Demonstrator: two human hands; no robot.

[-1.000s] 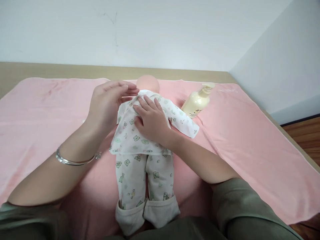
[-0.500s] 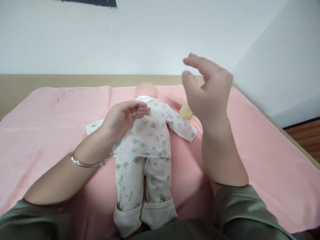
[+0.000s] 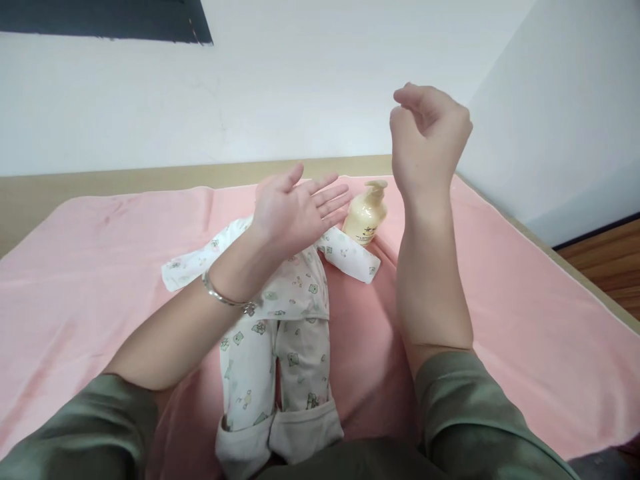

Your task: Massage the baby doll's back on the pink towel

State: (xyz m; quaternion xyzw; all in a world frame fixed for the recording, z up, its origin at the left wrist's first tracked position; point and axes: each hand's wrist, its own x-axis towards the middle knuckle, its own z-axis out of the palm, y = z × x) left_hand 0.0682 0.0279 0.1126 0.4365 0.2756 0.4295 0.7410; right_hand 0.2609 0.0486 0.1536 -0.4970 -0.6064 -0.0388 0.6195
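Note:
My left hand point(image 3: 300, 210) is raised, palm up and fingers spread, over the upper body of a baby doll point(image 3: 300, 293). It holds nothing and hides most of the doll's head. The doll lies on its back or front, I cannot tell which, in a white printed top and trousers with turned-up cuffs. My right hand point(image 3: 430, 137) hangs in the air with curled fingers close to the thumb, and no object shows in it. Below and left of it stands a pale yellow pump bottle point(image 3: 366, 217), beside the doll's sleeve and near my left fingertips.
A pink cloth point(image 3: 525, 313) covers most of the wooden-edged table point(image 3: 80, 185). A white wall point(image 3: 300, 87) rises behind it, with a dark panel point(image 3: 110, 20) at the upper left. Brown wood point(image 3: 605, 260) shows at the right edge.
My left hand has moved right and up, its fingers spreading apart. My right hand has risen and its fingers have curled in. The pump bottle now shows more fully.

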